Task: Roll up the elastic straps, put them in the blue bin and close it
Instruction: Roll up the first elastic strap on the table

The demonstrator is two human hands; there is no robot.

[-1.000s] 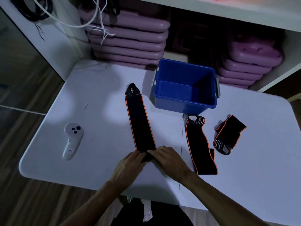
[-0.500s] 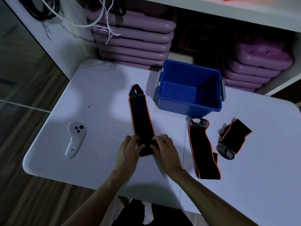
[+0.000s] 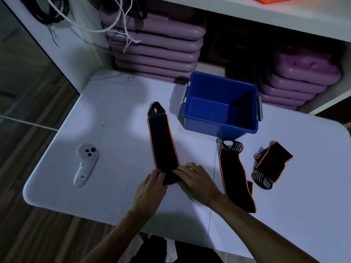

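From the head view, the left hand [image 3: 150, 188] and right hand [image 3: 195, 179] both pinch the near, partly rolled end of a black strap [image 3: 162, 141] lying on the table [image 3: 117, 186], left of the open blue bin [image 3: 220, 126].

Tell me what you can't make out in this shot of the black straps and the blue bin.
Head view only:
- Near end of the long black orange-edged elastic strap: covered by the left hand and right hand, so the size of the roll is unclear.
- Lid for the blue plastic bin: not in view.
- Print on the white handheld controller: too small.
- Tiny white object: too small to identify.
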